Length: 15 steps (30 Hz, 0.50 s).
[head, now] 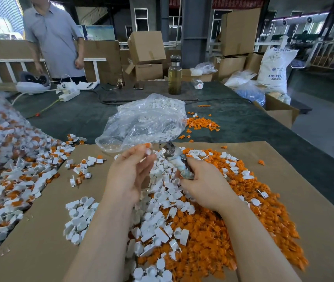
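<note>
on a cardboard sheet (46, 231) heaped with loose parts (259, 212), the left hand (130, 176) pinches an orange cap (147, 145) near the taped tool (177, 162) clenched in the right hand (204, 190), best seated squarely before pressing.

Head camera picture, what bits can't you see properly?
Tool: head view, handle end hidden inside the right hand; blur hides its kind.
Small part pinched by the left hand: head view, too small and blurred for its shape.
Pile at left: head view, blurred, cut by the edge.
Red banner: head view, cut by the top edge.
</note>
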Each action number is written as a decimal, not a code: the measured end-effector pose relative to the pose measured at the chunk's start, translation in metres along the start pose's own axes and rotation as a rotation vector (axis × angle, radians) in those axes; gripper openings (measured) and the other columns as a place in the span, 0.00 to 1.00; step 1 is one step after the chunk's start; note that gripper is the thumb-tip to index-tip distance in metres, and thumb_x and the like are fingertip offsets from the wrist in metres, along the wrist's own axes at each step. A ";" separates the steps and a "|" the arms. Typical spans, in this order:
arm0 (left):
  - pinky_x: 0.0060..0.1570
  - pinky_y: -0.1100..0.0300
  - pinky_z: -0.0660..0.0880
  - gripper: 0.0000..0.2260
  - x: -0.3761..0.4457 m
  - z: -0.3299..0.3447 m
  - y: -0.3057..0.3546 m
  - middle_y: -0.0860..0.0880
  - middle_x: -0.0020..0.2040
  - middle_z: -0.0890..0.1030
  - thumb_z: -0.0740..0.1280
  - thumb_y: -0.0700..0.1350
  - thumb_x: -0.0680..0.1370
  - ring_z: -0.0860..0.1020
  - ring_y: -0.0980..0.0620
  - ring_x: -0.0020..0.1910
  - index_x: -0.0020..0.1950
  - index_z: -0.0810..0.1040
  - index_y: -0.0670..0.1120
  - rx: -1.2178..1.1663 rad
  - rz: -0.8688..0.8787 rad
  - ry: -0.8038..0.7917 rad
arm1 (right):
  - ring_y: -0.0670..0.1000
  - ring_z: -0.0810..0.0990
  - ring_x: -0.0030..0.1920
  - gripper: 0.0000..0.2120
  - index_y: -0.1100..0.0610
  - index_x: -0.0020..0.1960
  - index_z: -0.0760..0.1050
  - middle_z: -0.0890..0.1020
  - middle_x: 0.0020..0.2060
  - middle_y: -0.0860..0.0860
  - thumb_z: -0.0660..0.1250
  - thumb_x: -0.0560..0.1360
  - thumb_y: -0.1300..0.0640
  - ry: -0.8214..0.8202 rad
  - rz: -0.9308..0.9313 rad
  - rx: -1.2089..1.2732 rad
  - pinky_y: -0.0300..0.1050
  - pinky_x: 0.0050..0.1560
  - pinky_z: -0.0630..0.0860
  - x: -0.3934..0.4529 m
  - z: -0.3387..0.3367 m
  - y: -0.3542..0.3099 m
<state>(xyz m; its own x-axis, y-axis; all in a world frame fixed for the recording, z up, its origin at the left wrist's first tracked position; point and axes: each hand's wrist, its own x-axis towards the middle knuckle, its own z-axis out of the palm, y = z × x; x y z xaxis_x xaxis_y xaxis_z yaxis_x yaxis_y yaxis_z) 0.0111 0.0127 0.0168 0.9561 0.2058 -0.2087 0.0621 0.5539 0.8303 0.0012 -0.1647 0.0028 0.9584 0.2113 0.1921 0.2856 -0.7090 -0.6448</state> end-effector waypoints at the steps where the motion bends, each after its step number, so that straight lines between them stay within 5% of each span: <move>1: 0.46 0.57 0.83 0.04 0.003 -0.005 0.003 0.47 0.45 0.87 0.70 0.39 0.77 0.86 0.53 0.43 0.51 0.81 0.42 -0.065 -0.049 0.084 | 0.50 0.76 0.36 0.02 0.51 0.43 0.72 0.78 0.35 0.48 0.65 0.72 0.55 0.026 0.015 -0.023 0.48 0.34 0.72 0.001 0.000 0.002; 8: 0.38 0.58 0.82 0.06 0.015 -0.040 0.022 0.44 0.49 0.85 0.60 0.40 0.84 0.86 0.53 0.40 0.53 0.75 0.39 -0.607 -0.194 0.351 | 0.48 0.75 0.34 0.06 0.50 0.39 0.68 0.77 0.33 0.47 0.63 0.74 0.56 0.174 0.182 -0.165 0.44 0.29 0.67 0.004 -0.005 0.015; 15: 0.43 0.60 0.80 0.07 0.018 -0.051 0.023 0.48 0.48 0.84 0.57 0.38 0.85 0.84 0.54 0.50 0.55 0.74 0.43 -0.783 -0.158 0.398 | 0.47 0.73 0.32 0.08 0.50 0.37 0.67 0.75 0.31 0.47 0.63 0.73 0.58 0.220 0.215 -0.207 0.42 0.29 0.62 0.003 -0.009 0.018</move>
<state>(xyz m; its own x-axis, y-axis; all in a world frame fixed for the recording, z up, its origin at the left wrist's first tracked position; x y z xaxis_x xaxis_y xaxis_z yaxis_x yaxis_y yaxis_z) 0.0149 0.0701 0.0055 0.7733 0.2644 -0.5762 -0.1682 0.9619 0.2157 0.0090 -0.1825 -0.0014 0.9672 -0.0911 0.2371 0.0499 -0.8471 -0.5291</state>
